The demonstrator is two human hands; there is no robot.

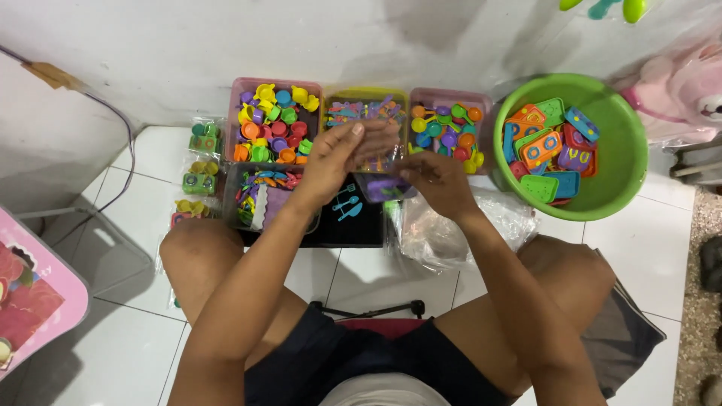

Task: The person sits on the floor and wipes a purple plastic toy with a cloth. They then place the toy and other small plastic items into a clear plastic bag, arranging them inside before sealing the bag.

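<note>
My left hand point(342, 154) is raised over the trays and grips the top of a small clear plastic bag point(382, 154) with coloured toy pieces inside. My right hand point(436, 180) pinches the same bag's lower end, where a purple piece shows. Below the hands lies a black tray point(353, 222) with blue toy cutlery on it. Behind the hands a yellow-rimmed tray point(366, 98) holds flat toy utensils. The bag's middle is partly hidden by my fingers.
A pink tray of toy cups point(273, 120) and another of toy spoons point(450, 128) sit against the wall. A green basin point(620, 162) of toy stoves stands right. Packed bags point(199, 169) lie left, empty clear bags point(436, 237) near my right knee, a pink table point(34, 293) far left.
</note>
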